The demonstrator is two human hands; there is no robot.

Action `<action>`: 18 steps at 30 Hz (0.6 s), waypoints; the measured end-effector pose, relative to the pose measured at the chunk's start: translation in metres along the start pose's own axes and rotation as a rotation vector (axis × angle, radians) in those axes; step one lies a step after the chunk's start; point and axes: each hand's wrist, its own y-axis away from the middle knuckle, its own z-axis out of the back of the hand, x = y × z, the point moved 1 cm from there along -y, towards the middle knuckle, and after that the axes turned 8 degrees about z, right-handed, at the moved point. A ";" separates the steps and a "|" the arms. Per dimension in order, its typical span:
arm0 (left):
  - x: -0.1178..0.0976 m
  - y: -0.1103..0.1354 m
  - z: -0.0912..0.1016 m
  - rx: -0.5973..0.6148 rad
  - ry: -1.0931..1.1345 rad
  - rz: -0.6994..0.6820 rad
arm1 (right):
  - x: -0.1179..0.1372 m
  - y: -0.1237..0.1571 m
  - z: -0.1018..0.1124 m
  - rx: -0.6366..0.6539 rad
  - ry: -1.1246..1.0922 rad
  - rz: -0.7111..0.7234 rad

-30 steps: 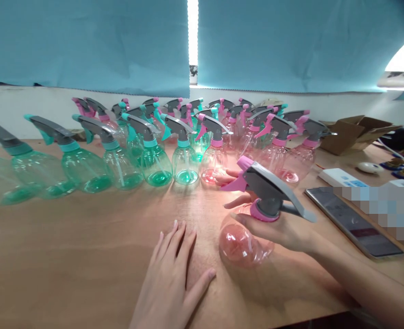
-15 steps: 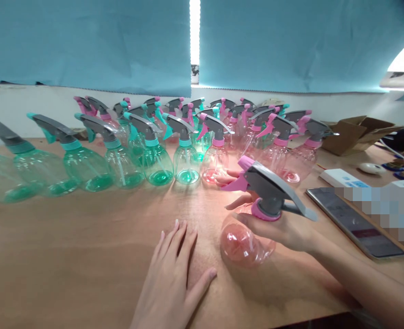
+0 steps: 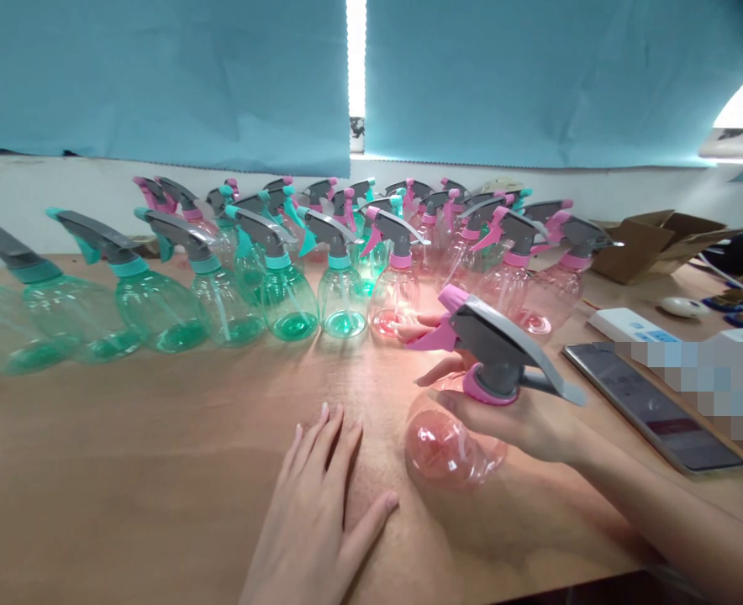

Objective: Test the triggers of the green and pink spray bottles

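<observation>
The wooden table (image 3: 125, 445) carries a flat dark tablet (image 3: 652, 407) by its right edge. Behind the tablet lie a white power strip (image 3: 620, 323), a white mouse (image 3: 680, 306) and an open cardboard box (image 3: 649, 244). Just left of the tablet rests a pink spray bottle (image 3: 453, 441). Farther left the left hand (image 3: 318, 512) lies flat. Rows of green bottles (image 3: 287, 298) and pink bottles (image 3: 397, 294) stand behind and to the left of the tablet.

Small hand-assembly workroom, light goods.
- Wooden desk (image 3: 125, 437), carrying batch stock in rows: green spray bottles (image 3: 289, 294) to the left, pink spray bottles (image 3: 397, 294) to the right, all one model with grey trigger heads.
- One further pink bottle (image 3: 447, 445) gripped in the right hand (image 3: 523, 420), tilted.
- Opened cardboard box (image 3: 649, 244) at the far right.
- White power strip (image 3: 624, 323), phone (image 3: 649, 407), mouse (image 3: 680, 307) on the same desk.
- Blue sheets (image 3: 157, 84) hung across the window (image 3: 355, 59).
</observation>
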 end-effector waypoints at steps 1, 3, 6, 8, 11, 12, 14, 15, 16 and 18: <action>0.000 0.000 0.000 0.001 -0.001 0.000 | 0.000 0.000 0.000 0.004 -0.016 -0.001; 0.000 0.000 0.000 0.001 0.003 0.004 | 0.000 0.000 0.000 0.008 -0.046 -0.007; 0.000 0.001 0.000 -0.002 0.014 0.011 | -0.001 0.001 0.000 0.012 -0.064 -0.020; 0.000 0.001 0.000 -0.004 0.012 0.010 | -0.001 0.002 0.001 0.018 -0.064 -0.025; 0.000 0.000 0.000 -0.007 0.002 0.005 | 0.001 0.002 0.002 0.003 -0.027 -0.035; 0.000 0.000 0.000 -0.008 0.002 0.005 | 0.002 0.001 0.003 -0.001 -0.012 -0.031; 0.000 0.001 0.000 -0.012 0.006 0.007 | 0.005 0.000 0.005 -0.006 0.015 0.003; 0.000 0.001 0.000 -0.014 0.008 0.007 | 0.006 -0.001 0.007 -0.014 0.034 0.024; 0.000 0.001 0.000 -0.015 0.009 0.006 | 0.007 -0.001 0.008 -0.025 0.058 0.042; 0.000 0.001 0.000 -0.014 0.008 0.003 | 0.007 0.000 0.010 -0.059 0.114 0.066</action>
